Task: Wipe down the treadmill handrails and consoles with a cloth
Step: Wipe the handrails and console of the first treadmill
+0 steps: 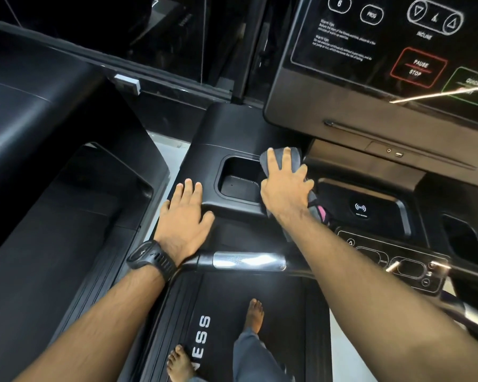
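Black belt (287, 312): it is lowest in my view. White letters "NESS" run along its side strip, and two bare feet (254, 315) stand on it.
Forearms: both reach forward from the bottom edge. The left wrist carries a black watch (152, 260).
Handrail (249, 261): I see a chrome section of the bar lying across, below both forearms and just right of the watch.
Left hand (184, 219): it rests flat on the black plastic deck. The fingers are straight and close together and hold nothing. It is just left of the recess.
Recess (238, 183): a square black pocket between the two hands.
Right hand (286, 191): the fingers are spread and nearly straight. They press down on the cloth and are not curled round it.
Cloth (294, 157): grey, with a pink part showing beside the right wrist. It lies bunched under the right palm at the right rim of the recess, and its top edge shows beyond the fingertips.
Charging pad (360, 208): just right of the cloth, with a white wireless symbol.
Console (342, 86): farthest from me, upper right. It is a glossy panel with a red "PAUSE STOP" box, a green box and "INCLINE" arrows.
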`<act>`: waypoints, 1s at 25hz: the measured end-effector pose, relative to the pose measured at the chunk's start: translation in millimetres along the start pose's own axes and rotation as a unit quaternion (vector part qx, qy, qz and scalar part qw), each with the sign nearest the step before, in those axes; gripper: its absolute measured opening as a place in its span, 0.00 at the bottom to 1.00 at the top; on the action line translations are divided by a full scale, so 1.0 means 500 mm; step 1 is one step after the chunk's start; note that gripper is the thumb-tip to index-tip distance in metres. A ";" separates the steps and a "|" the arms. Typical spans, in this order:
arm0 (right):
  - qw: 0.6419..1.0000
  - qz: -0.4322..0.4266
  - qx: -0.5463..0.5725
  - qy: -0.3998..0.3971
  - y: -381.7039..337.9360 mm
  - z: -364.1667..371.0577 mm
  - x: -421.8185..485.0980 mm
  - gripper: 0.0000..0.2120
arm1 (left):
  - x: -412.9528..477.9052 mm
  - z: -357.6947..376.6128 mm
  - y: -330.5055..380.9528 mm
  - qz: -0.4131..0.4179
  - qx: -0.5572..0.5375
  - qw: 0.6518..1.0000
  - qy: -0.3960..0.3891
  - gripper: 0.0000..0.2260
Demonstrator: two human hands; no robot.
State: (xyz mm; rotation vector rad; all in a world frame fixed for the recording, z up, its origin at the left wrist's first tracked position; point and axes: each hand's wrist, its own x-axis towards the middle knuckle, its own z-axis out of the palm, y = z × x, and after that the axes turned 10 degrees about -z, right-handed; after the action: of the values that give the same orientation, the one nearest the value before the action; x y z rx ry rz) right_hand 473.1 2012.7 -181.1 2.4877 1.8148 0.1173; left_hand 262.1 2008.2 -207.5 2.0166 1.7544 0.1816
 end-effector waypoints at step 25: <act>0.947 -0.313 -0.065 0.001 0.011 0.004 0.102 0.33 | 0.044 0.003 0.016 0.024 0.030 0.999 -0.001 0.33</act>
State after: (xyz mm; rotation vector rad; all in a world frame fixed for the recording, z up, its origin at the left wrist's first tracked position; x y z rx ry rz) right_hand 493.8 2059.6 -181.0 1.7171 2.3992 0.1949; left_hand 273.8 2028.1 -209.8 2.1013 1.7310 0.1440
